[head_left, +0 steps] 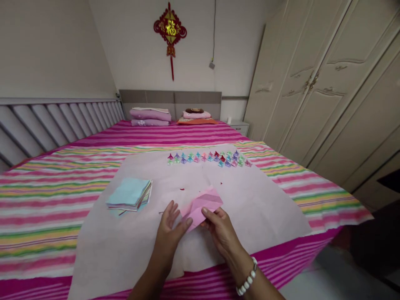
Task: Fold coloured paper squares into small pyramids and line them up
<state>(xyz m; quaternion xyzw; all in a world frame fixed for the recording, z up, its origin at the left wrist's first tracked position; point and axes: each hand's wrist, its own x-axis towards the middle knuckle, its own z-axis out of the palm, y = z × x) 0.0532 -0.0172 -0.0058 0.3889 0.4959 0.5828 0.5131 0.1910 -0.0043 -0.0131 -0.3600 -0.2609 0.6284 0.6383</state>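
Note:
A sheet of pink origami paper with crease lines is raised above the white sheet. My right hand pinches its near right edge, thumb on top and fingers curled underneath. My left hand is at the paper's left side, its fingers spread apart and its thumb against or just over the edge; the exact contact is hard to tell. To the left lies a stack of square coloured paper with light blue on top. Beyond my hands stand rows of small folded paper pieces in several colours.
A large white sheet covers part of the striped bed. Small dark red scraps lie on it. Folded bedding rests by the headboard. A slatted rail runs along the left, and a wardrobe stands right.

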